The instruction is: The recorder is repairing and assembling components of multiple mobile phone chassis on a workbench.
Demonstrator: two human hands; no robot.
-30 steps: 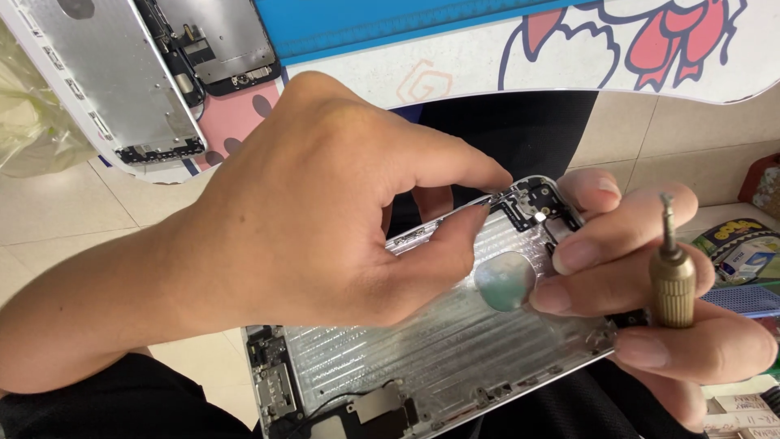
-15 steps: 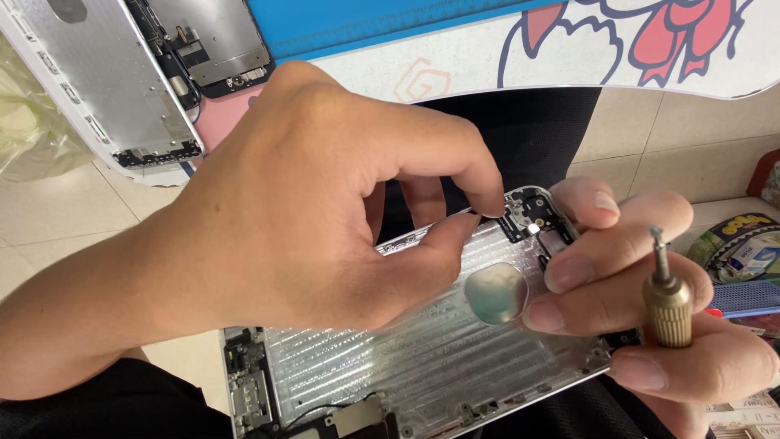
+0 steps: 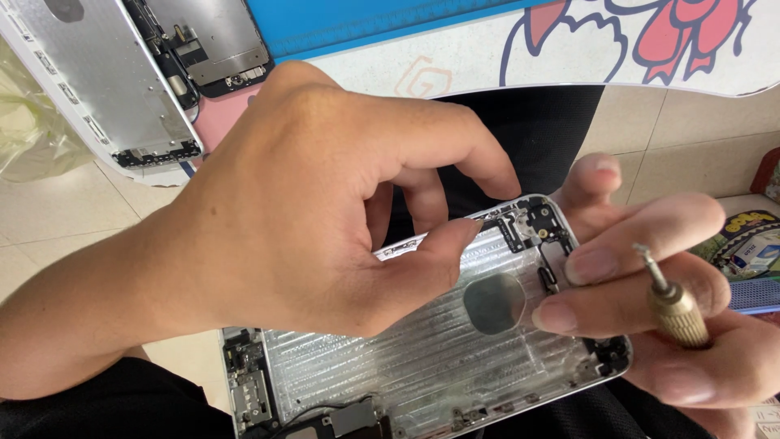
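Note:
A silver phone rear housing (image 3: 422, 366) lies open-side up over my lap, with a dark round patch (image 3: 493, 302) inside and small black parts at its top corner (image 3: 532, 223). My left hand (image 3: 325, 195) reaches over it from the left. Its thumb and index finger pinch a thin strip (image 3: 481, 219) at the housing's upper edge. My right hand (image 3: 650, 284) supports the housing from the right, fingertips resting inside near the round patch. A brass-handled screwdriver (image 3: 678, 309) is tucked between its fingers, tip pointing up.
A second opened phone part with a metal back plate (image 3: 106, 81) lies at the upper left on a pink pad. A blue mat (image 3: 366, 24) and a white table edge with a red cartoon print (image 3: 650, 41) run along the top. Tiled floor lies below, a plastic bag (image 3: 24, 130) at left, and colourful boxes (image 3: 751, 244) at right.
The housing has shifted slightly down and left in my right hand. My left fingers have closed tighter at its top edge, and the screwdriver has tilted a little.

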